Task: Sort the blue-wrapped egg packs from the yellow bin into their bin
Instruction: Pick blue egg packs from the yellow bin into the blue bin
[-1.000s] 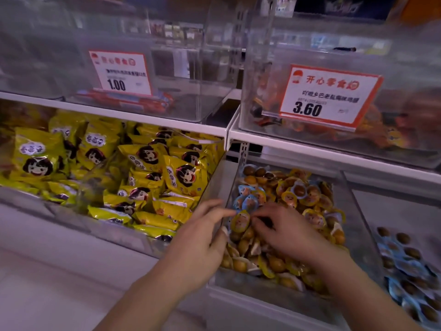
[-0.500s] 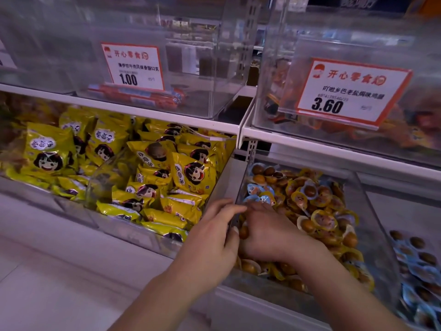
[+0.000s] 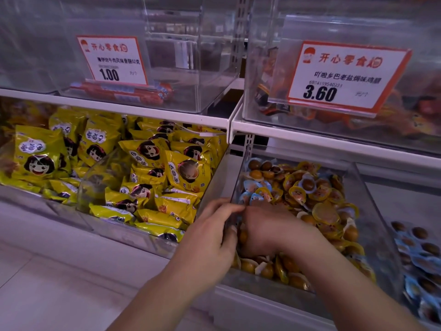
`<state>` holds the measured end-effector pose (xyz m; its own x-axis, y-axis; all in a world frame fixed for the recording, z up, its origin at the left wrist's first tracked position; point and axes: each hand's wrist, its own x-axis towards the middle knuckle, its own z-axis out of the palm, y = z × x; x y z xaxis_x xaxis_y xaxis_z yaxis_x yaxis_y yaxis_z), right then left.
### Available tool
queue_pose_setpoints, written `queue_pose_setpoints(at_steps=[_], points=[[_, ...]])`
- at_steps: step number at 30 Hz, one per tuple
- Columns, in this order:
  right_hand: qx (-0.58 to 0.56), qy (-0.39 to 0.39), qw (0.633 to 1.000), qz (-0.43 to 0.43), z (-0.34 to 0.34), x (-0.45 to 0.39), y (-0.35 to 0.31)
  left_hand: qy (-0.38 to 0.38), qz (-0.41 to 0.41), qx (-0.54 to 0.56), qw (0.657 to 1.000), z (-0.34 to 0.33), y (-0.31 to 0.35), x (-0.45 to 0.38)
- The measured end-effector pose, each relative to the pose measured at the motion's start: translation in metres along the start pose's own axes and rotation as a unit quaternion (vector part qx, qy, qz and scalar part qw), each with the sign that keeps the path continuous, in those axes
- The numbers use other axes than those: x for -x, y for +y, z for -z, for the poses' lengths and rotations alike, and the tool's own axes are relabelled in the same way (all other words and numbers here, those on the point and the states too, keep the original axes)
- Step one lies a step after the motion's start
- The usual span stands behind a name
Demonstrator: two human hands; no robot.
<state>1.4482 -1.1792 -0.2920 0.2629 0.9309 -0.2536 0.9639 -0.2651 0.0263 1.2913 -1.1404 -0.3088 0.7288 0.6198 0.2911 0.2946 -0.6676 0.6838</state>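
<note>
A clear bin (image 3: 262,286) on the lower shelf holds a heap of yellow-wrapped egg packs (image 3: 319,194). A few blue-wrapped egg packs (image 3: 253,196) lie among them near its left wall. At the far right, another bin holds blue-wrapped egg packs (image 3: 422,252). My right hand (image 3: 269,231) is inside the yellow bin at its left side, back up, fingers bent down into the packs and hidden. My left hand (image 3: 210,237) rests against the outside of the bin's left wall, its fingertips reaching over the edge to my right hand.
To the left, a bin is filled with yellow snack bags (image 3: 148,168). The upper shelf carries clear boxes with price tags 1.00 (image 3: 112,60) and 3.60 (image 3: 343,75). The white shelf edge (image 3: 114,107) overhangs the bins.
My right hand has slid left and toward me, from the middle of the heap to the bin's left wall. My left hand stays at that wall. The view has moved closer.
</note>
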Motion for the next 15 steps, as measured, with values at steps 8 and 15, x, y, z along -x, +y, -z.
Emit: queue_pose_setpoints(at_steps=[8,15], points=[[-0.143,0.136,0.980,0.024,-0.013,0.004,0.014,0.014,0.006,0.008,1.000,-0.001,0.000,-0.001],[-0.448,0.268,0.849,-0.077,-0.002,0.021,0.052,0.129,-0.073,-0.043,0.988,-0.003,0.027,-0.001]])
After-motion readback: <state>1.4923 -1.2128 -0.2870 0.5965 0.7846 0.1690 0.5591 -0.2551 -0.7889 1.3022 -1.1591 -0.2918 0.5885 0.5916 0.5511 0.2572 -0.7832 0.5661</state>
